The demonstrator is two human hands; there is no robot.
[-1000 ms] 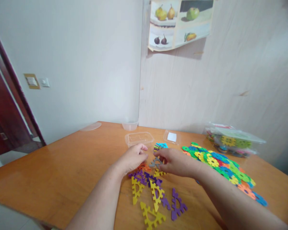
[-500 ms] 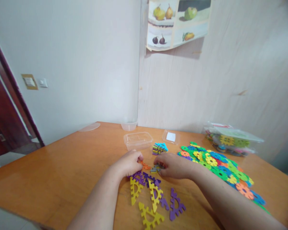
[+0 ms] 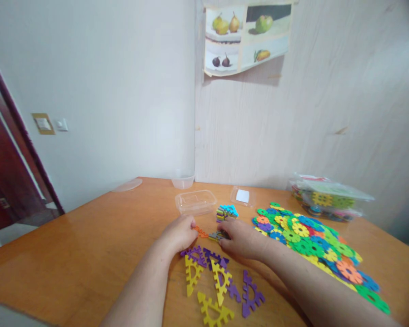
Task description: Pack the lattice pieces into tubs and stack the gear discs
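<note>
My left hand (image 3: 179,234) rests on the wooden table (image 3: 88,245) with its fingers pinched on an orange toothed piece (image 3: 201,232). My right hand (image 3: 241,238) lies just to its right, fingers closed on a grey and yellow toothed piece (image 3: 216,235). The two pieces almost meet between my hands. In front of my hands lie yellow and purple triangular toothed pieces (image 3: 220,284). A small stack of coloured pieces (image 3: 226,212) stands just beyond my right hand.
A spread of coloured gear-shaped discs (image 3: 313,243) covers the table's right side. Behind it is a clear box of more pieces (image 3: 327,200). An empty clear tub (image 3: 196,201), a lid (image 3: 242,195) and a small cup (image 3: 183,180) stand near the wall.
Both hands have come down from slightly raised to the table surface, still holding their pieces close together. The view has tilted a little.
</note>
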